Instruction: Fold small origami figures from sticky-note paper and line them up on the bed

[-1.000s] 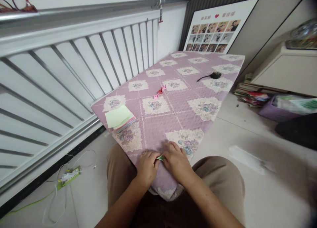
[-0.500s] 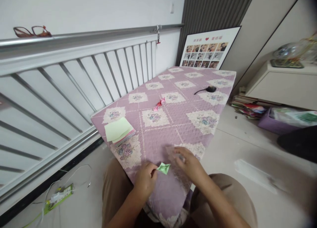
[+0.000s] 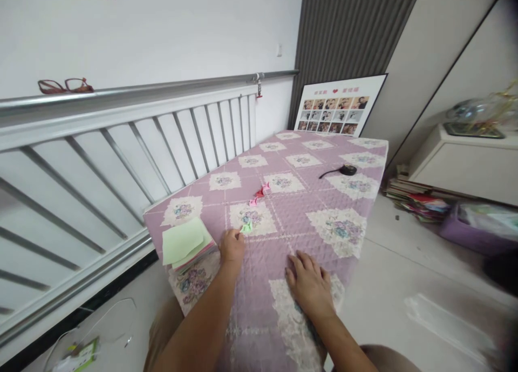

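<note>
A small light-green folded paper piece (image 3: pixel 246 227) is at the fingertips of my left hand (image 3: pixel 232 248), whose fingers are pinched together on its near edge, over a white floral patch of the cloth. Just beyond it lie small folded papers in a row: a pink one (image 3: pixel 253 201), a red one (image 3: pixel 259 193) and another pink one (image 3: pixel 266 186). My right hand (image 3: pixel 311 286) rests palm down on the tablecloth, its fingers spread and holding nothing. A stack of paper sheets (image 3: pixel 184 242), pale green on top, sits to the left of my left hand.
The purple floral tablecloth (image 3: pixel 259 286) covers the table. A black object with a thin tail (image 3: pixel 347 170) lies at the far right. A white radiator (image 3: pixel 121 183) runs along the left, with glasses (image 3: pixel 67 86) on the pipe above. A photo board (image 3: pixel 340 105) leans behind the table.
My left hand has carried the green folded paper forward, toward the pink and red ones. My right hand has come down flat on the cloth. The camera view has tilted up.
</note>
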`<state>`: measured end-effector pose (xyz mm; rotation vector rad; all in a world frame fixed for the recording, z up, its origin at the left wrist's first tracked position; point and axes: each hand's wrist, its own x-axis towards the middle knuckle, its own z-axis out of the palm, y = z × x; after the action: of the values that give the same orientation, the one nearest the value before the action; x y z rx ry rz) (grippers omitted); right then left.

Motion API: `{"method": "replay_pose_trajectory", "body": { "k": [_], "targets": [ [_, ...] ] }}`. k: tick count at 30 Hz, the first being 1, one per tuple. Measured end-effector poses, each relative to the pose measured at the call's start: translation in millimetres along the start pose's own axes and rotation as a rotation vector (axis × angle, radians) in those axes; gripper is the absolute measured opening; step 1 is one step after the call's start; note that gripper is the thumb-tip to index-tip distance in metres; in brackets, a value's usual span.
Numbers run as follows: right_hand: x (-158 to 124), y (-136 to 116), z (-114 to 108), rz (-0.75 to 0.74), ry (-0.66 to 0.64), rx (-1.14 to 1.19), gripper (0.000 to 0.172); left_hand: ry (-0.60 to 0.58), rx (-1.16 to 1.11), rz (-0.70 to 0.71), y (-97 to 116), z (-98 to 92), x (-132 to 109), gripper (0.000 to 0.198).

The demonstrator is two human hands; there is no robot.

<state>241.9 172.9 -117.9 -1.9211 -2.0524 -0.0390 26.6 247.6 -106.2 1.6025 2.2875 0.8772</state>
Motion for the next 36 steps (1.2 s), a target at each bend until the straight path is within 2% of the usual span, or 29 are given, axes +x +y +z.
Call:
{"method": "replay_pose_trajectory", "body": {
  "k": [5, 11, 29, 33, 36],
  "targets": [
    [2, 3, -1, 0.026, -0.055, -0.026, 0.04, 0.041, 0.065, -0.09, 8, 20.4, 49, 0.019],
    [3, 6, 2, 0.012, -0.032, -0.023, 0.041, 0.046, 0.116, -0.101, 11, 36.4, 78, 0.017],
    [7, 11, 14, 0.002, -0.02, 0.019, 0.045, 0.062, 0.122, -0.118, 14, 39.4, 80, 0.016],
    [21, 11, 18, -0.007, -0.016, 0.044, 0.044, 0.093, 0.08, -0.144, 12, 39.8, 81, 0.018],
    [46, 8, 25, -0.007, -0.026, 0.101, 0.041, 0.119, 0.048, -0.156, 10, 41.2, 81, 0.019]
  ]
}}
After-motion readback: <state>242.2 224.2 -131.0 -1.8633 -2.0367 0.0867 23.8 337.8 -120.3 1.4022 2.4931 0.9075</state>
